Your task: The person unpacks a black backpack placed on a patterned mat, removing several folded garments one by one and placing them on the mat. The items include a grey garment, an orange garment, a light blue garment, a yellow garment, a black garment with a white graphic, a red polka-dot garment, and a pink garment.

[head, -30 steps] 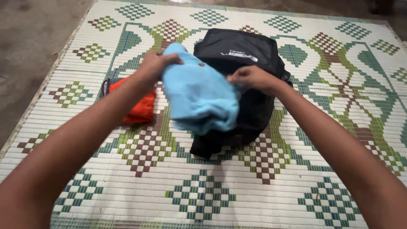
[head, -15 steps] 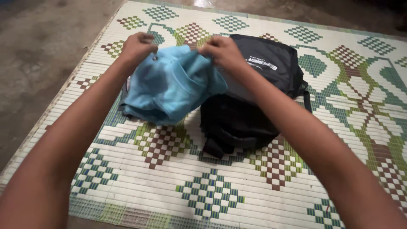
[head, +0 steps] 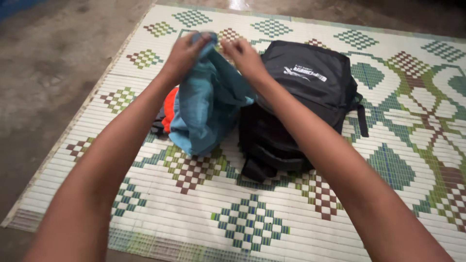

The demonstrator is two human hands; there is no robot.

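Observation:
A light blue garment (head: pixel 206 106) hangs bunched from both of my hands above a woven mat (head: pixel 252 213). My left hand (head: pixel 187 51) pinches its top edge at the left, and my right hand (head: pixel 242 53) grips the top edge just to the right, the two hands close together. A black backpack (head: pixel 301 97) lies on the mat right of the garment, partly under my right forearm. An orange cloth (head: pixel 169 109) lies on the mat behind the hanging garment, mostly hidden.
The mat is patterned in white, green, brown and blue checks. Bare concrete floor (head: pixel 53 73) runs along its left edge and the far side.
Both hands have lifted the blue garment higher and drawn closer together, so it now hangs narrower. The orange cloth shows again behind it.

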